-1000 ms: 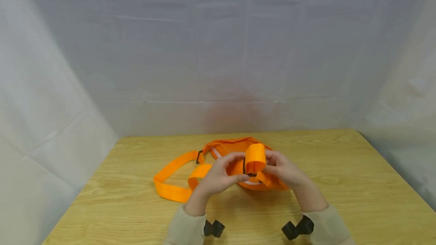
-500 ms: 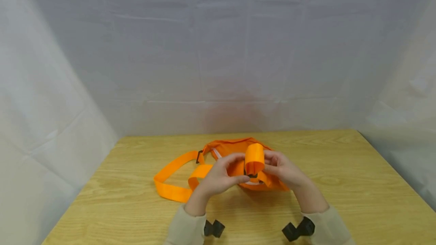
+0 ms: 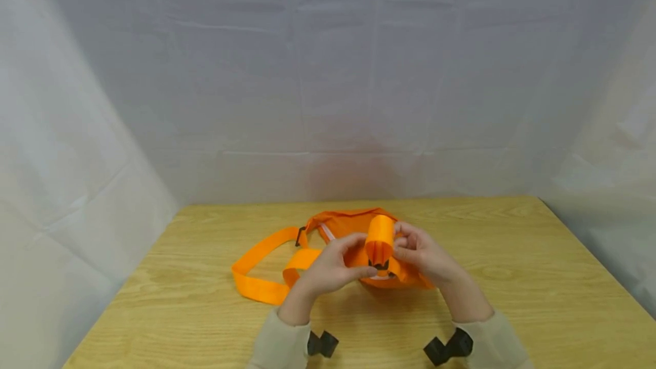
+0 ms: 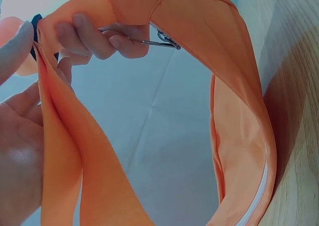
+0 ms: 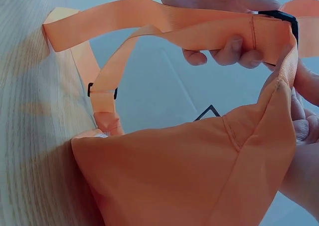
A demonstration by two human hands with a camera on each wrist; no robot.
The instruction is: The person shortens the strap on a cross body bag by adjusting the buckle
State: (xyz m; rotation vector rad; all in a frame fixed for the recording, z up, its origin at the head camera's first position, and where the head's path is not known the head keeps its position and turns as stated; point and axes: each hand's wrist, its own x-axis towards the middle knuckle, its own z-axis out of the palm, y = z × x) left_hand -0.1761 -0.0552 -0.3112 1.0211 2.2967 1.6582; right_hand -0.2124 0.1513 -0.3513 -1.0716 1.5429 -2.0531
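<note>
An orange waist bag (image 3: 353,221) with a white zipper lies on the table, its strap partly raised between both hands. The left hand (image 3: 335,266) grips the orange strap (image 5: 209,24) beside a black plastic buckle (image 5: 279,17), thumb against the buckle. From the other side, the right hand (image 3: 422,256) pinches the webbing near the bag's end; its fingers (image 4: 89,36) curl round the strap in the left wrist view. A loop of strap (image 3: 380,232) stands up from the buckle between the hands. In the head view the hands partly cover the bag.
The slack strap (image 3: 261,288) forms a wide loop on the wooden table (image 3: 179,312) to the left. A second black slider (image 3: 299,236) sits where that strap meets the bag. White sheeting (image 3: 328,84) encloses the back and sides.
The upright strap loop has shifted slightly left and tipped toward the camera, showing more of its inside. The right hand's fingers have followed it a little; the left hand has barely moved.
</note>
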